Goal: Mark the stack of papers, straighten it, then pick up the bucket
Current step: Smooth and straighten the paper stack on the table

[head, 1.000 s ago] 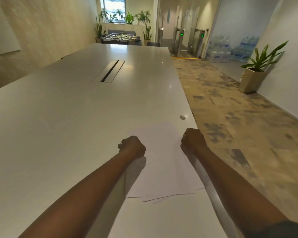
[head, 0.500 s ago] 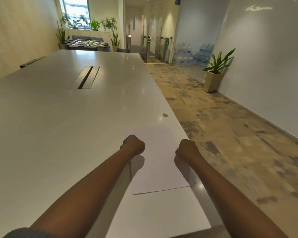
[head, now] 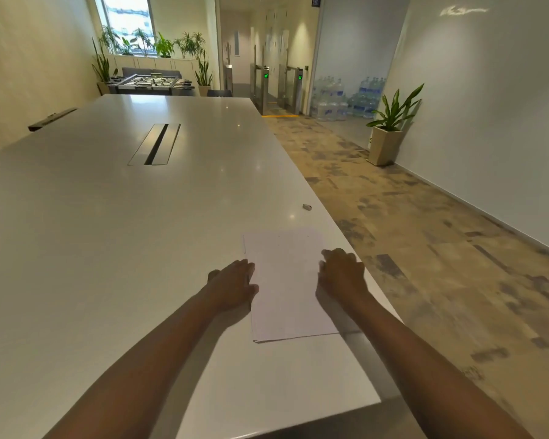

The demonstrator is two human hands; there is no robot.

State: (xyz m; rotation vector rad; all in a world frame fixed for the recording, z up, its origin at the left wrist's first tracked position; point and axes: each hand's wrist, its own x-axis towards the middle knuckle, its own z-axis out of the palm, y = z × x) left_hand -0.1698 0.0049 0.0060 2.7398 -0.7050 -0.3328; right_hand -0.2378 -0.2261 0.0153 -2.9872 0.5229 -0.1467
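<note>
A squared-up stack of white papers (head: 286,280) lies flat on the white table (head: 108,232), close to the table's right edge. My left hand (head: 233,285) lies flat against the stack's left edge, fingers relaxed and touching the paper. At the stack's right edge my right hand (head: 341,272) rests with its fingers loosely bent over the paper. Neither hand holds anything. No bucket is in view.
A small grey object (head: 307,206) lies on the table beyond the stack. A cable slot (head: 155,144) runs down the table's middle. To the right is carpeted floor with a potted plant (head: 390,128) by the wall. Water bottles (head: 346,96), turnstiles and a foosball table (head: 151,82) stand far off.
The fanned sheets were squared into one neat stack. Both hands went from fists at the stack's sides to relaxed fingers resting on its edges.
</note>
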